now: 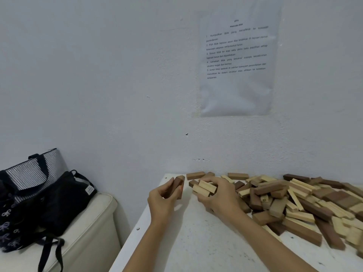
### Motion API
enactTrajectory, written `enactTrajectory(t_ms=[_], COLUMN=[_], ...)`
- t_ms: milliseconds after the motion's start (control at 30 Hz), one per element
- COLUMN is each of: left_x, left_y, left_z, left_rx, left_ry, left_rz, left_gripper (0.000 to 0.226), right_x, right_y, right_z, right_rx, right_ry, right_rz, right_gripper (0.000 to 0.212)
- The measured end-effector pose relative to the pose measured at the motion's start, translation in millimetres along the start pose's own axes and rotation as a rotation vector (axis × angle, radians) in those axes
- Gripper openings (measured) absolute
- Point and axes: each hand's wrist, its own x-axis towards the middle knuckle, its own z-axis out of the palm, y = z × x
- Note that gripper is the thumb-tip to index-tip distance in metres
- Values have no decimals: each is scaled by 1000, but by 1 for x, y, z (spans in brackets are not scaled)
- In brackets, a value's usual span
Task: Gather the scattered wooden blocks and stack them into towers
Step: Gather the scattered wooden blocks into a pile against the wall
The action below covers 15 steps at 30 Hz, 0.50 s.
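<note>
striped tote (33, 169) and black bag (64, 197) on cream seat (88, 232) | left hand (163, 201), fingers curled round brown blocks (177, 186), near white table (186, 252) far-left corner | right hand (218, 195), fingers clamped on pale blocks (205, 188) at heap's left edge | printed sheet (235, 61) on wall | loose block heap (304, 205), table right
</note>
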Motion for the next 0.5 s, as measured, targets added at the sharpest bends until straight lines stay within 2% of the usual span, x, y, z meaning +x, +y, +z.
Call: enactTrajectory(t_ms=[233,500], left_x=[-22,-44], left_y=[22,34], left_z=[43,145], left_rx=[-7,8], left_ry=[-155,-310], left_rz=[88,149], left_gripper=[34,41], right_x=[-10,4], right_y=[-16,14], right_z=[-78,-151], right_rx=[-112,-226], right_ry=[123,304], right_rz=[-101,43], right_gripper=[31,38])
